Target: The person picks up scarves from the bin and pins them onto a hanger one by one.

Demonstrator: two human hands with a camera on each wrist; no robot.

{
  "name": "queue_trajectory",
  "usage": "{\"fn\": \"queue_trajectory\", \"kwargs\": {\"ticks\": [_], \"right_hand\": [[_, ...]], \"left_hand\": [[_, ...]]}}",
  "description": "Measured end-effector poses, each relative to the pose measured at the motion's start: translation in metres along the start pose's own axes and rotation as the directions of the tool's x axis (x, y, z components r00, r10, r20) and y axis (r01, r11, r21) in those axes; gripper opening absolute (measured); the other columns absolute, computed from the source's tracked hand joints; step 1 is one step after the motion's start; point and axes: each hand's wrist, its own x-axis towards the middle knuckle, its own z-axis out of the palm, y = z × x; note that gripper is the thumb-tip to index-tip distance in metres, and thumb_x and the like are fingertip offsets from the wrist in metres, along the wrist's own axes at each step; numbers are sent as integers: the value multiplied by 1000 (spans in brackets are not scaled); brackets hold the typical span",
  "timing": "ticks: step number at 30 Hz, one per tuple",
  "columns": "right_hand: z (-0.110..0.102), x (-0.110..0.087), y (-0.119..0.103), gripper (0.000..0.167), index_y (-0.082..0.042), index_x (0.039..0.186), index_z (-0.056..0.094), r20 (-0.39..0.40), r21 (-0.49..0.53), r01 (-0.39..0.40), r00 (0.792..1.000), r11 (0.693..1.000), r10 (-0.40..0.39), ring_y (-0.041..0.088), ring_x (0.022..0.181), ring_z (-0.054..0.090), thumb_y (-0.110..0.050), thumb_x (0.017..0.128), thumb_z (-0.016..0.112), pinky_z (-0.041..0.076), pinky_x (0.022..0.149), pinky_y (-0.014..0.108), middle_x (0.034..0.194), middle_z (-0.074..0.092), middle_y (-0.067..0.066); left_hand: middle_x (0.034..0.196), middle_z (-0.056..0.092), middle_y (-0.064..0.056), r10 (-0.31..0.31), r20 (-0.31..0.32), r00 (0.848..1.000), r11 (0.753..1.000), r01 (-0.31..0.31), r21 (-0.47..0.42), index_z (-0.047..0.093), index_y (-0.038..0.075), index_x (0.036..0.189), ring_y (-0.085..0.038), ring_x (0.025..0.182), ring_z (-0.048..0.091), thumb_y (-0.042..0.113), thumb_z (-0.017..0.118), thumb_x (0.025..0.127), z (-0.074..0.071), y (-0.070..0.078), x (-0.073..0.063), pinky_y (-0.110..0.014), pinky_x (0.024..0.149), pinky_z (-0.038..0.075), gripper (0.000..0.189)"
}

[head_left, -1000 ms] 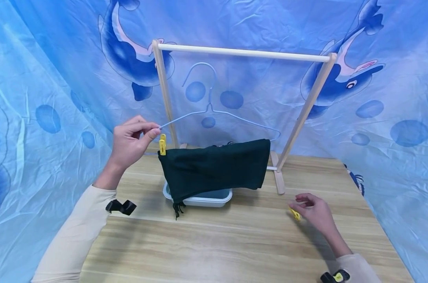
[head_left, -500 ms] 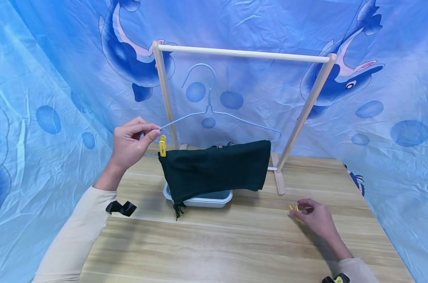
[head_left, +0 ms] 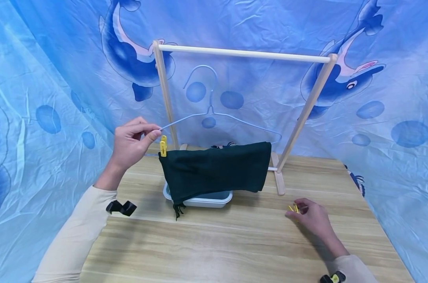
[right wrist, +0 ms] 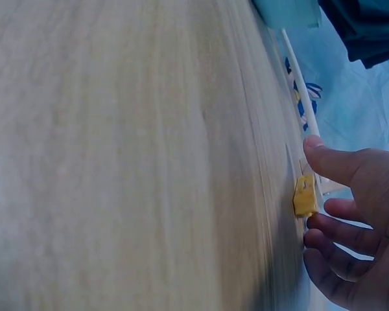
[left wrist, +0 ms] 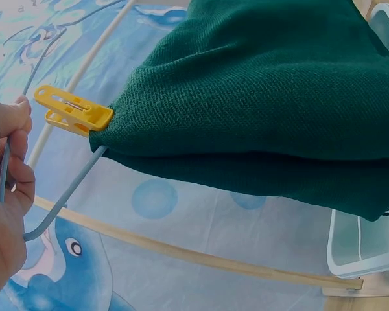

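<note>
In the head view my left hand (head_left: pixel 132 141) pinches the left shoulder of a pale blue wire hanger (head_left: pixel 211 109), holding it up. A folded dark green fringed cloth (head_left: pixel 217 169) drapes over the hanger's lower bar. One yellow clothespin (head_left: pixel 163 147) clips the cloth's left corner, just below my fingertips; the left wrist view shows this clothespin (left wrist: pixel 78 110) biting the fabric beside the bar. My right hand (head_left: pixel 313 218) is low at the right with thumb and fingers spread around a second yellow clothespin (head_left: pixel 296 208). In the right wrist view that clothespin (right wrist: pixel 305 196) sits by the index fingertip, apart from the thumb.
A wooden rack (head_left: pixel 244 53) stands behind the hanger, its right foot (head_left: pixel 279 182) on the wooden table (head_left: pixel 207 247). Beneath the cloth is a white-rimmed basin (head_left: pixel 207 203). A blue dolphin-print curtain (head_left: pixel 405 86) surrounds the table.
The second clothespin has turned from lying slanted under the right fingertips to showing its prongs, and the right thumb has moved away from it. The hanger and cloth have dipped very slightly.
</note>
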Motion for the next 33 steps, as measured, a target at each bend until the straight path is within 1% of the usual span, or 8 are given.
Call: {"fn": "queue_trajectory", "kwargs": {"ticks": [5,12,17,20,24,27,30,33], "right_hand": [[3,2,-2,55,-1,114,70,-1,-26,21,1000,999,-21,23,83,69,-37,78,90,56,69,40,99,73,14],[5,2,-4,41,-3,115,71,-9,-40,48,999,998,-48,17,80,62,-23,82,87,48,65,30,94,70,7],[0,0,-7,45,1,122,69,8,-28,59,998,998,-58,17,79,58,-19,84,85,45,63,27,93,67,8],[-4,-1,-8,47,5,125,68,16,-18,83,996,996,-83,19,81,60,-18,87,82,50,66,31,95,67,10],[-11,-2,-8,41,5,123,69,5,1,105,995,995,-105,25,88,67,-17,90,80,57,74,41,101,69,15],[-18,-2,-11,39,4,122,69,-12,9,120,993,993,-120,29,91,68,-17,91,79,58,77,46,103,70,15],[-28,-1,-15,41,2,123,70,-42,12,155,987,988,-155,29,90,68,-18,90,80,58,74,45,100,71,14],[-40,2,-22,39,0,121,72,-95,8,205,974,979,-204,26,85,69,-20,89,81,58,69,39,97,73,12]], "left_hand": [[70,58,-8,1,2,1000,1000,-1,1,77,-10,88,-9,62,40,-11,79,81,1,0,-1,-21,53,23,7],[70,58,-8,-2,2,1000,1000,2,5,78,-8,88,-8,62,39,-11,78,82,1,-1,-2,-21,53,23,7],[71,58,-8,-3,3,1000,1000,3,6,78,-8,88,-8,62,39,-11,78,82,1,-1,-2,-21,53,23,7],[71,58,-8,0,1,1000,1000,0,3,78,-8,88,-8,62,40,-11,78,82,1,-1,-2,-21,53,23,7],[71,58,-9,4,-1,1000,1000,-4,-2,78,-8,88,-8,63,40,-11,78,82,1,-1,-2,-21,53,23,6],[70,58,-9,6,0,1000,1000,-6,1,78,-8,88,-8,62,40,-11,78,82,1,-1,-2,-21,53,23,6],[70,57,-8,8,2,1000,1000,-8,7,78,-8,88,-8,62,39,-11,78,82,1,-1,-1,-21,53,23,7],[70,57,-8,8,3,1000,1000,-8,10,77,-9,89,-8,61,39,-10,79,83,1,-2,-1,-21,53,23,6]]}}
